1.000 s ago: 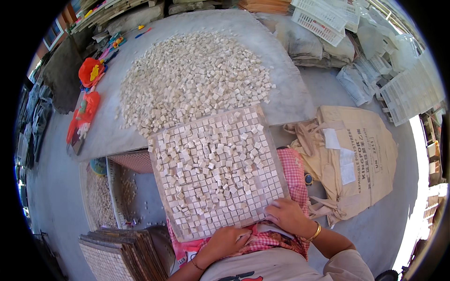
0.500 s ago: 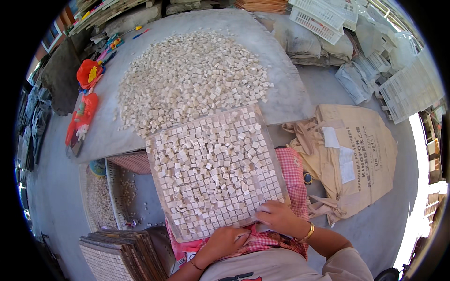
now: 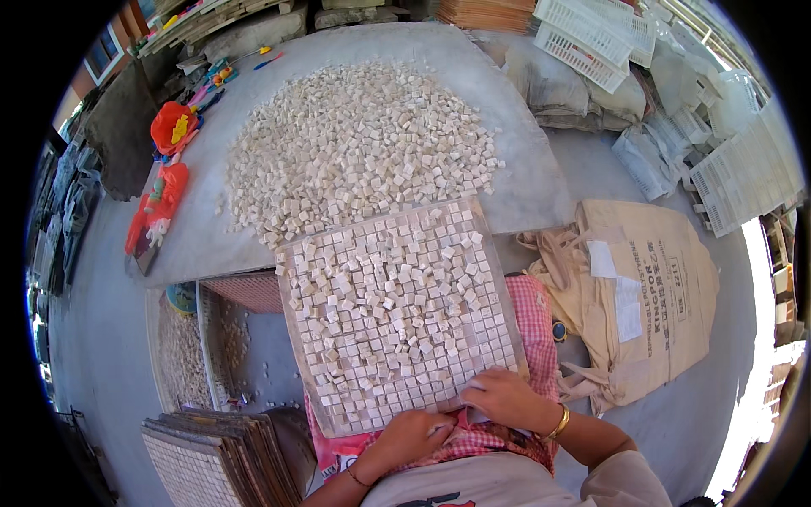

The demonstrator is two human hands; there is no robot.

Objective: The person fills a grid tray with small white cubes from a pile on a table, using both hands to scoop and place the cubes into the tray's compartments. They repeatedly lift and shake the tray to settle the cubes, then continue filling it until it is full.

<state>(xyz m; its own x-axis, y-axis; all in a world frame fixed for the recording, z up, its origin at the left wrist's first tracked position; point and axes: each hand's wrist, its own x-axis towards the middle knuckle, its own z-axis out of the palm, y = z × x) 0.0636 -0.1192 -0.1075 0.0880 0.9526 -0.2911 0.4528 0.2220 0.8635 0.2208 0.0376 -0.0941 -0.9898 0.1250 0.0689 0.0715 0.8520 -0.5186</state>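
Observation:
A square mosaic grid tray [image 3: 297,338] rests over my lap, its far edge meeting the stone table. Small pale stone cubes fill many of its cells, and loose cubes [image 3: 405,296] lie heaped and tilted across its middle and far part. Along the near edge, my left hand [image 3: 414,438] is closed with curled fingers, thumb toward the right, at the tray's rim. My right hand [image 3: 505,399] grips the near right part of that rim, fingertips over the outermost cells. The undersides of both hands are hidden.
A large pile of stone cubes [image 3: 363,139] covers the table [image 3: 528,165] beyond the tray. Stacked grid trays [image 3: 190,465] stand at lower left, beside a bin of cubes [image 3: 179,363]. A beige sack [image 3: 676,304] lies at right; white crates [image 3: 583,51] sit behind. Red toys [image 3: 171,127] edge the table.
The whole view has shifted slightly, so the table, pile and sack appear a little lower and farther right. Both hands keep nearly the same place and pose at the tray's near edge.

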